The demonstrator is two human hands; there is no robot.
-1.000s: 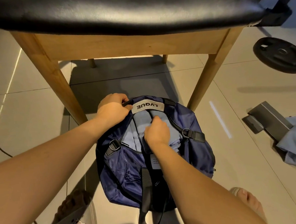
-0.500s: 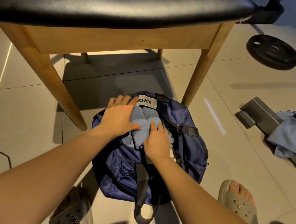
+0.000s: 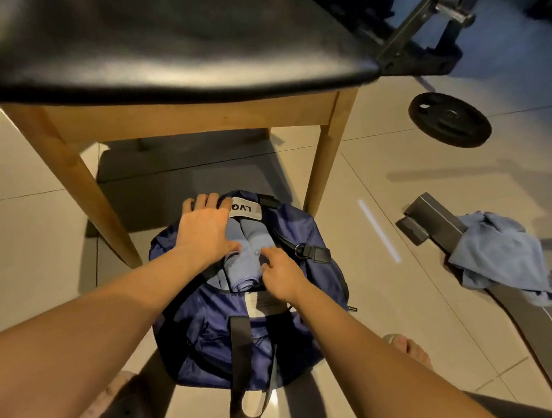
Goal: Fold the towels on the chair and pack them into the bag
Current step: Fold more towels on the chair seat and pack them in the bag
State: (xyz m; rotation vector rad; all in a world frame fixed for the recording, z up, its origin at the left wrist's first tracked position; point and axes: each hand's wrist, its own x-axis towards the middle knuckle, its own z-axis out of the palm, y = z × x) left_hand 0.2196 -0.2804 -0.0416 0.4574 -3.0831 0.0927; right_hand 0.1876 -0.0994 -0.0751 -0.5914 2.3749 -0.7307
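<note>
bag point(image 3: 210, 322) under the hands – navy, black straps | towels point(image 3: 248, 252) inside – light blue | chair point(image 3: 174, 43) – black seat, tan wood legs | floor point(image 3: 360, 394) – beige tile

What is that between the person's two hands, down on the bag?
Folded light-blue towels, tucked into the open mouth of the navy bag, lie between the left hand and the right hand. The head view shows it.

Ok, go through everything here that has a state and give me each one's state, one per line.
Navy bag: open at the top, on the floor.
Folded towels: tucked in the bag's opening, ends showing.
Left hand: flat, pressing on the towels.
Right hand: fingers curled at the opening; grip unclear.
Loose towel: crumpled, unfolded, draped over a dark bar.
Weight plate: lying flat on the floor.
</note>
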